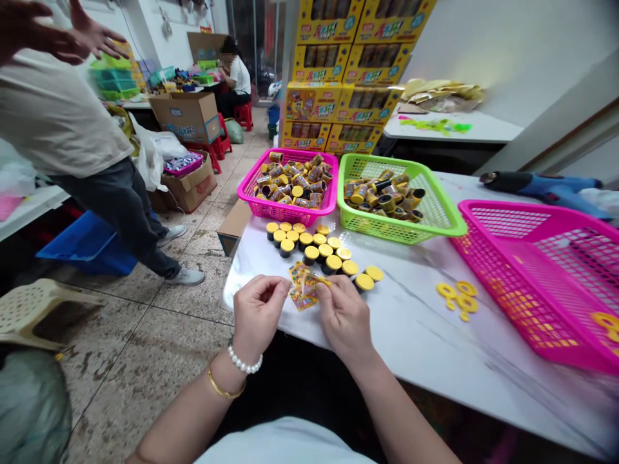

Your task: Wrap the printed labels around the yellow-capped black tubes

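My left hand (258,312) is closed in a pinch near the table's front edge; whatever its fingertips hold, if anything, is too small to make out. In my right hand (345,316), thumb and forefinger grip a small yellow piece (321,280), its kind unclear. Between the hands lie several colourful printed labels (303,298), partly overlapping on the white table. Just beyond them stand several black pots with yellow lids (333,263), loosely grouped. Farther back, a pink basket (246,193) and a green basket (411,233) hold many small printed cylinders (290,177).
Yellow ring-shaped pieces (465,298) lie to the right beside a large pink basket (522,303). A blue tool (546,187) rests behind it. Yellow display boxes (338,96) are stacked at the back. Another person (72,122) stands at left near a plastic stool (39,306).
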Demonstrator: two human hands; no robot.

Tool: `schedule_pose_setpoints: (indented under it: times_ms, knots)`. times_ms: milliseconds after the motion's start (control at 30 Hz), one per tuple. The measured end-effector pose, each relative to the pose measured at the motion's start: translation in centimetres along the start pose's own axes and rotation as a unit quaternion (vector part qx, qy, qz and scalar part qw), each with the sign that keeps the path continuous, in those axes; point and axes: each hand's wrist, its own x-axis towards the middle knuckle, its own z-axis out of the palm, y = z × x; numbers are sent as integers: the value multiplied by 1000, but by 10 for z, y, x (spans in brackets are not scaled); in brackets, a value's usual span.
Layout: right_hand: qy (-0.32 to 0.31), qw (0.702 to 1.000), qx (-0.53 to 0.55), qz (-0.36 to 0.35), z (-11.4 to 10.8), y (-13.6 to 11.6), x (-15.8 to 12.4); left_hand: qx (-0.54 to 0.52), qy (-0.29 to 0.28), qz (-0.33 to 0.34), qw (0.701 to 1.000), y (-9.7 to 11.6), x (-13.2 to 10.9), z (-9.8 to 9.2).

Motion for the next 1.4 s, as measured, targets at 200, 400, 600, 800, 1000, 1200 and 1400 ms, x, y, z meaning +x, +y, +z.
schedule_pose_setpoints:
  times_ms: [200,400,600,800,1000,1200,1400]
  knots:
    - [-8,996,85,-23,-4,-15,-3,-12,-19,23,999,9,-14,2]
    - [-5,992,124,8,-1,-16,-11,-28,-4,-24,999,10,-24,-4]
    - [2,991,133,4,0,-23,-14,-95,-15,-72,993,13,-24,-5]
    - [4,990,139,-12,3,-27,-18,-145,-28,-114,982,7,-25,-9]
    - [-18,987,156,-28,5,-25,-21,-159,-33,-131,978,2,-26,-9]
    - [-44,990,122,-47,12,-23,-23,-107,-5,-52,993,4,-23,-11]
    - [13,996,-59,-72,-20,4,-8,-130,-51,-195,971,-8,-22,-20]
